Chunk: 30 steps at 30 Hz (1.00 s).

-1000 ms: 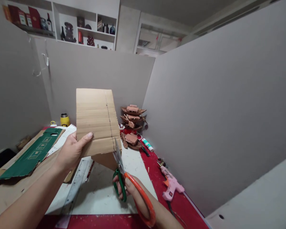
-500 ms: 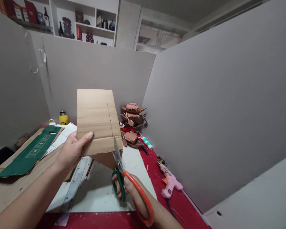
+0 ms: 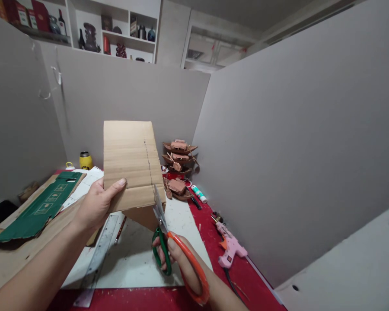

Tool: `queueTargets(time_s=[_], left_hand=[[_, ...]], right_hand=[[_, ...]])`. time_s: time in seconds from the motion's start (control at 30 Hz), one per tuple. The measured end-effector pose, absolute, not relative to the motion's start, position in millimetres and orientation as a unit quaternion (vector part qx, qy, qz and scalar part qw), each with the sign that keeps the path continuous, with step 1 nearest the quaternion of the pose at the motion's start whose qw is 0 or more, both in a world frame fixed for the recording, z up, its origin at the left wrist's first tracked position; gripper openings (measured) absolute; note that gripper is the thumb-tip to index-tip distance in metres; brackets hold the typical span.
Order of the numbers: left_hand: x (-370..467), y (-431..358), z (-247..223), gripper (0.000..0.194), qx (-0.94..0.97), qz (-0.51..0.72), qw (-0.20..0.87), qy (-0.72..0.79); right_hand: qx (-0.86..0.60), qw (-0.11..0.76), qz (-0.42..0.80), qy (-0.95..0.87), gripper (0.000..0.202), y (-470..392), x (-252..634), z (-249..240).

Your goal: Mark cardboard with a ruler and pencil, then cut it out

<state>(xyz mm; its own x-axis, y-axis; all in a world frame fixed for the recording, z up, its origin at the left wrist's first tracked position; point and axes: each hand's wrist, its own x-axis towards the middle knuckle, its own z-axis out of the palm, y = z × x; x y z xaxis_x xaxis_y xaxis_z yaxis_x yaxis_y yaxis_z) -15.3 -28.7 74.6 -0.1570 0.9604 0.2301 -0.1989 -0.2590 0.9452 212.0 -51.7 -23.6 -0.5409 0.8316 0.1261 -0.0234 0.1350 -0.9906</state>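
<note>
My left hand (image 3: 99,198) grips the lower left edge of a piece of brown cardboard (image 3: 126,160), thumb on the near face, fingers hidden behind it. A dark drawn line runs down the right side of the cardboard. My right hand (image 3: 178,255) is closed round scissors (image 3: 161,218) with one green and one orange handle. Their blades sit at the lower edge of the cardboard, one blade in front of it, along the foot of the drawn line. Below the cardboard's lower edge, a darker flap of cardboard (image 3: 142,217) hangs behind the blades.
A transparent ruler (image 3: 99,259) and a pencil (image 3: 120,230) lie on the white work surface (image 3: 139,263). Green-printed cardboard (image 3: 48,203) lies at left. Model boats (image 3: 180,157) are stacked at the back. A pink glue gun (image 3: 230,248) rests on red cloth at right, near a white-green tube (image 3: 199,194).
The whole view has shifted very slightly. Both hands, the cardboard and the scissors keep nearly the same position relative to one another.
</note>
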Motion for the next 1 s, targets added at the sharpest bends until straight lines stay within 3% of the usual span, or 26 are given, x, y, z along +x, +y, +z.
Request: queueTargets(time_s=[1.0], left_hand=[[-9.0,-29.5,70.7,0.057,0.457,0.652,0.488,0.357]], right_hand=[[-0.324,0.418,0.612,-0.588,0.056,-64.2,202.9,-31.6]])
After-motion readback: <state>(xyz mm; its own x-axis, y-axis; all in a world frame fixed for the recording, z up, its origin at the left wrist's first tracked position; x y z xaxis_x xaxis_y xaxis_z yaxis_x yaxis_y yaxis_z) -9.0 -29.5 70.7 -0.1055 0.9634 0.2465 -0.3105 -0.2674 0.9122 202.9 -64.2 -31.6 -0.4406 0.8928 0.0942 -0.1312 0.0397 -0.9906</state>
